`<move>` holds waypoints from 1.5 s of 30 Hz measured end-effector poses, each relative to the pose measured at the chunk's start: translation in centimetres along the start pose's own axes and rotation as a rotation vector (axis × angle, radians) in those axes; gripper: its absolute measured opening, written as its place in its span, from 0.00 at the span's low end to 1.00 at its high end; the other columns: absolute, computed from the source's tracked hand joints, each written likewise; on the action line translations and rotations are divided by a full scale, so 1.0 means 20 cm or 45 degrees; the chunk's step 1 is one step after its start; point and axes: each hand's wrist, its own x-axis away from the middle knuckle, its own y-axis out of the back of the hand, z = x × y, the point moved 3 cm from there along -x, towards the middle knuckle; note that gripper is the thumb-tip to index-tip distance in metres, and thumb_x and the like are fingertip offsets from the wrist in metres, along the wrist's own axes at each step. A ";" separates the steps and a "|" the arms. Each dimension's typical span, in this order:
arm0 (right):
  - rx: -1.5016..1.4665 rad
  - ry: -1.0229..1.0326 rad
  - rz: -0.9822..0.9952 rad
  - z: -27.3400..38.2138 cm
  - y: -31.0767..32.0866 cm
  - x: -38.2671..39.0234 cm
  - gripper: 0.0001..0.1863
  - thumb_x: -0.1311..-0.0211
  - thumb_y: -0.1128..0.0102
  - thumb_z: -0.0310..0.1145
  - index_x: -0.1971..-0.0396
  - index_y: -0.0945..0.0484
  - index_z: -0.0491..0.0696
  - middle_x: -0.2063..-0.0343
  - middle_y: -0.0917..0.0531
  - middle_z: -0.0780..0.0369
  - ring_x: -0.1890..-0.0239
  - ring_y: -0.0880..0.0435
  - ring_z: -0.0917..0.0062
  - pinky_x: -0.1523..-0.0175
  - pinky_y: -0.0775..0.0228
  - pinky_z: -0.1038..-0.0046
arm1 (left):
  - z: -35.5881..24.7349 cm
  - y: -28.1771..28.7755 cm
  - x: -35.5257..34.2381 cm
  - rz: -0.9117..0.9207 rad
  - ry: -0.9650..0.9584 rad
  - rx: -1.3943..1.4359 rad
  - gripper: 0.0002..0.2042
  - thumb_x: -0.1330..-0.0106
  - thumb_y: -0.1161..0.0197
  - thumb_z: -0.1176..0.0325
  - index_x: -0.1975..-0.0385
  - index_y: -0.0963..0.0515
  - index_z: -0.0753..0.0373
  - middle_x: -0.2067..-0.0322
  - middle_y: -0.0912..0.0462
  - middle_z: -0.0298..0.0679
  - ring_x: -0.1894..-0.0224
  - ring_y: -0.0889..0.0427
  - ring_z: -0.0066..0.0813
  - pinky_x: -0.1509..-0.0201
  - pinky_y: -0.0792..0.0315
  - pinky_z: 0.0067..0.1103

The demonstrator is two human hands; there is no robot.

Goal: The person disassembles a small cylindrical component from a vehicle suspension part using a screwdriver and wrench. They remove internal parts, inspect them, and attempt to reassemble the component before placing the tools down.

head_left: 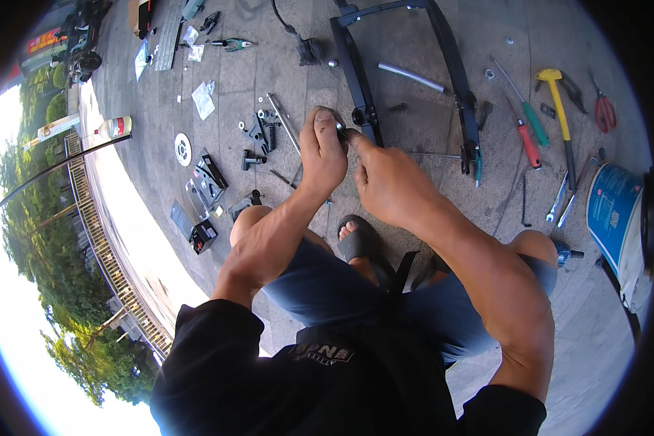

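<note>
My left hand (323, 149) is closed, its thumb and fingers pinching a small shiny metal piece (340, 126), most of which is hidden. From the right, my right hand (392, 182) meets it with thumb and curled forefinger pressed against the same piece. Both hands are held above the paving, close to the lower left end of a black fork-shaped metal frame (449, 43). A thin rod (436, 155) shows beyond my right knuckles; whether I hold it cannot be told. Behind my left wrist lies a silver rod (283, 122).
A silver tube (411, 77) lies inside the frame. On the right are a red screwdriver (530, 147), green screwdriver (536, 125), yellow hammer (558, 109), red-handled scissors (605, 112) and blue bucket (612, 196). Black brackets (258, 134), a disc (183, 149) and pliers (234, 44) lie left.
</note>
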 end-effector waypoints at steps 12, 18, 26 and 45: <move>0.090 -0.093 0.039 -0.11 -0.04 -0.02 0.22 0.39 0.52 0.26 0.43 0.34 0.39 0.72 0.19 0.43 0.67 0.19 0.50 0.60 0.28 0.55 | 0.09 -0.02 0.01 0.133 -0.114 -0.380 0.13 0.29 0.55 0.66 0.71 0.31 0.69 0.79 0.29 0.45 0.77 0.31 0.33 0.70 0.35 0.28; 0.319 -0.139 0.134 -0.14 -0.05 -0.02 0.22 0.38 0.53 0.26 0.42 0.34 0.41 0.71 0.19 0.44 0.65 0.18 0.52 0.58 0.28 0.56 | 0.09 -0.01 0.01 0.136 -0.171 -0.403 0.12 0.29 0.54 0.66 0.71 0.31 0.69 0.79 0.29 0.47 0.77 0.29 0.36 0.71 0.34 0.29; 0.038 -0.165 0.134 -0.13 -0.05 -0.03 0.21 0.38 0.51 0.27 0.44 0.33 0.42 0.68 0.18 0.45 0.65 0.18 0.52 0.58 0.28 0.56 | 0.13 -0.01 0.02 0.136 -0.146 -0.369 0.12 0.29 0.54 0.65 0.72 0.31 0.68 0.80 0.30 0.40 0.78 0.32 0.28 0.73 0.36 0.25; 0.112 -0.100 0.071 -0.09 -0.04 0.00 0.23 0.40 0.50 0.26 0.43 0.34 0.41 0.71 0.19 0.45 0.65 0.18 0.53 0.58 0.27 0.58 | 0.06 0.01 0.04 0.162 -0.148 -0.327 0.11 0.29 0.54 0.68 0.71 0.32 0.68 0.80 0.30 0.40 0.77 0.32 0.26 0.72 0.36 0.25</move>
